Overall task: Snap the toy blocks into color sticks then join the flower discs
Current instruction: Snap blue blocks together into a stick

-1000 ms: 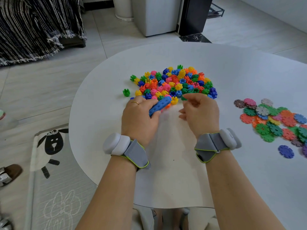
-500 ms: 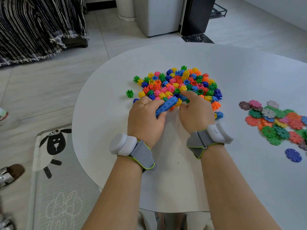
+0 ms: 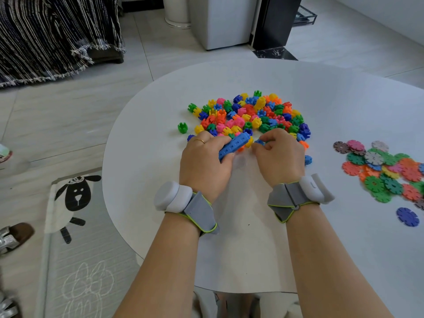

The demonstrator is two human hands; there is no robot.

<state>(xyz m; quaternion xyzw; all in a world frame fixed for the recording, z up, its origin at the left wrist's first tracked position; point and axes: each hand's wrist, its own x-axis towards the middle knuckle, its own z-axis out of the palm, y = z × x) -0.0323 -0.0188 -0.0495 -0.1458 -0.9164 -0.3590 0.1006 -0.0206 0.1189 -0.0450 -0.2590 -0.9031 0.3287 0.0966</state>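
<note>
A heap of small toy blocks in many colours lies on the white round table. My left hand grips a blue stick of joined blocks, its free end pointing up and right at the heap's near edge. My right hand pinches a single blue block between thumb and forefinger, just right of the stick's end and apart from it. Flower discs in mixed colours lie piled at the right, with one blue disc on its own nearer me.
A loose green block sits left of the heap and a blue block right of my right hand. The table's curved edge runs close on the left, over a sheep-print floor mat. A white cabinet stands beyond.
My right hand reached into the heap's near edge and came back holding a blue block near the stick's end. The left hand kept its grip on the stick. The view shifted slightly.
</note>
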